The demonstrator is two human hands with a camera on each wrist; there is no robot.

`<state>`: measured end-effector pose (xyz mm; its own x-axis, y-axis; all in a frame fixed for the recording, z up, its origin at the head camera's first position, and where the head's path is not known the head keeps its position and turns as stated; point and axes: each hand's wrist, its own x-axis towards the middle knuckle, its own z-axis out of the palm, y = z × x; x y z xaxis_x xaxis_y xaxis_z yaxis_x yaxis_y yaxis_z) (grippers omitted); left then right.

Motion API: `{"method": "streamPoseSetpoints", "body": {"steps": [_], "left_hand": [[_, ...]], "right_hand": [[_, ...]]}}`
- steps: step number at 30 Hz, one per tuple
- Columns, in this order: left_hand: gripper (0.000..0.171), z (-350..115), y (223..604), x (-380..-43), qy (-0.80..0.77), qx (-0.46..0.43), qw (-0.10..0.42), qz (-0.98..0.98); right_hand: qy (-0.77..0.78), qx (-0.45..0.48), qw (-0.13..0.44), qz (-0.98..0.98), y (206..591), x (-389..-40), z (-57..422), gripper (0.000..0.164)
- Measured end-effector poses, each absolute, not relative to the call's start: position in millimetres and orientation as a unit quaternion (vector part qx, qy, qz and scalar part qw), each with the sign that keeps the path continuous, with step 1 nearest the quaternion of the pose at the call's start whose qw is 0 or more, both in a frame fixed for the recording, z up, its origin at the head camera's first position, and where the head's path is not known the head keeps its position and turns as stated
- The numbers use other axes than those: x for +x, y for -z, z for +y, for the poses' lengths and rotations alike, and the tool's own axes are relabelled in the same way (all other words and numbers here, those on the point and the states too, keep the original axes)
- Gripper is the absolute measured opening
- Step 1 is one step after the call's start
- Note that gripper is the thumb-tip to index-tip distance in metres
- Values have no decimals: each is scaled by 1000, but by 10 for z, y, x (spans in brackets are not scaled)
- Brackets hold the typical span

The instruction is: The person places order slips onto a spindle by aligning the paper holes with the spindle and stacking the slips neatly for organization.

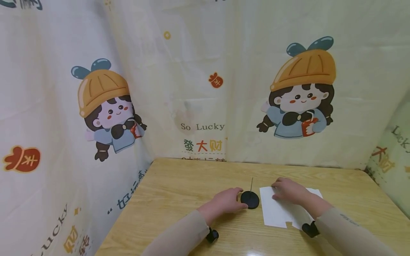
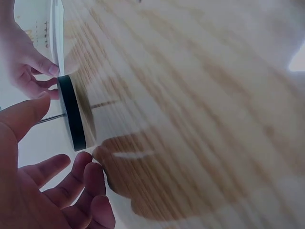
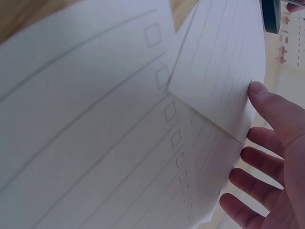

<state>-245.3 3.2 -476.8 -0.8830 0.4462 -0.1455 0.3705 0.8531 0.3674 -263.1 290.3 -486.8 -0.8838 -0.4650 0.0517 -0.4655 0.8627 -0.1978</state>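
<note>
A black round base with a thin upright metal spike, like a receipt spike, stands on the table. My left hand is around its left side, thumb and fingers spread; in the left wrist view the spike's base lies between thumb and fingers, and contact is hard to tell. To the right lie overlapping white paper sheets, printed with lines and small boxes in the right wrist view. At their far edge is my right hand, its thumb touching a lined sheet and its fingers loosely extended along the edge.
The wooden table runs back to a printed curtain, which also hangs along both sides. Each wrist carries a small black camera, such as the left wrist camera. A notch shows in the papers' front edge.
</note>
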Motion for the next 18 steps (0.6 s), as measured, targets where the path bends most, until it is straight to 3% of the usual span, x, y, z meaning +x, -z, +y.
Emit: {"method": "streamPoseSetpoints", "body": {"steps": [18], "left_hand": [[62,101,4788,-2498,-151,212,113,959]], "right_hand": [[-121,217,-42,-968,4763,-2669,2835,34]]}}
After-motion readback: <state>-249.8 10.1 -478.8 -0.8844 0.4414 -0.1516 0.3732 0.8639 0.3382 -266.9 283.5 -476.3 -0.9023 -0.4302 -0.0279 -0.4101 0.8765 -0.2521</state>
